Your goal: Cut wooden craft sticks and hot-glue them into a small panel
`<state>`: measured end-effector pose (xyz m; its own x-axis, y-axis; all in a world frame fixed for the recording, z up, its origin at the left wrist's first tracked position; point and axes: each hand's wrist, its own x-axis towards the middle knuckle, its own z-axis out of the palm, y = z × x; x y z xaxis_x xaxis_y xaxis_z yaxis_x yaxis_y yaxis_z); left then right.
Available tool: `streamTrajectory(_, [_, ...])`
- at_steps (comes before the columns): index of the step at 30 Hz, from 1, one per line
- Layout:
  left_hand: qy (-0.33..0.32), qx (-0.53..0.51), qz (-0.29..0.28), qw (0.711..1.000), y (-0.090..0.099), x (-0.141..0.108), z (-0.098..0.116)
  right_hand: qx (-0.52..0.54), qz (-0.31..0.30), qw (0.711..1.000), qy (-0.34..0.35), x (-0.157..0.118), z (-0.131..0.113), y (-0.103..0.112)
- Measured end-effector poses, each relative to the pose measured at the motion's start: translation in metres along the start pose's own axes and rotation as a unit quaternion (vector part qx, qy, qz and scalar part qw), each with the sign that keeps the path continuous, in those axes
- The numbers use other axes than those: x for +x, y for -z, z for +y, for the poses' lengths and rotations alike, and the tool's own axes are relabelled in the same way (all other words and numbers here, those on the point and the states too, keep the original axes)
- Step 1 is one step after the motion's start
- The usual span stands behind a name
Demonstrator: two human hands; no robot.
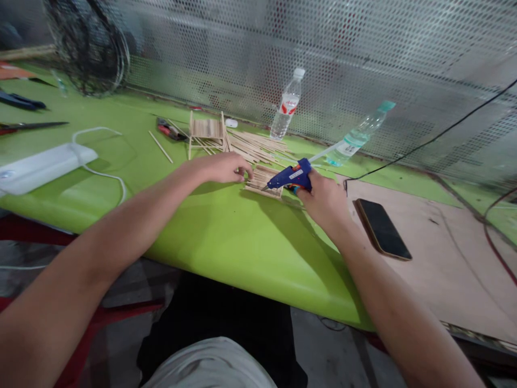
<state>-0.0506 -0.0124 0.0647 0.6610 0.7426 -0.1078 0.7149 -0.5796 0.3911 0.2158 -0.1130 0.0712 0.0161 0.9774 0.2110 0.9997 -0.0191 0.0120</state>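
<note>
A small panel of thin wooden sticks (262, 173) lies at the center of the frame on a green worktop (226, 231), the nozzle of a blue glue gun (291, 175) angled down over it. The right hand (323, 195) is clamped around the gun's grip, a pale glue stick (326, 151) jutting from its rear. The left hand (226, 167), fingers curled, is at the panel's left edge; whether it pinches the sticks cannot be told. Just behind are a pile of loose sticks (258, 147) and, upper center, a stick-built frame (205, 128) beside red-handled pliers (172, 130). A white-capped bottle (286, 108) and a green-capped bottle (357, 139) stand farther back, before a perforated metal screen (226, 48). A phone (383, 229) rests on a beige board (444, 264) at right; a white power strip (48, 166) lies at left, below a fan (89, 48) in the upper left.
</note>
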Motion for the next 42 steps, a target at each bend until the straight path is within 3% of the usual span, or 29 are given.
streamTrajectory(42, [0.010,-0.006,-0.008,1.000,-0.002,0.001,-0.003,-0.001,-0.005,1.000,0.005,0.007,0.018,-0.001])
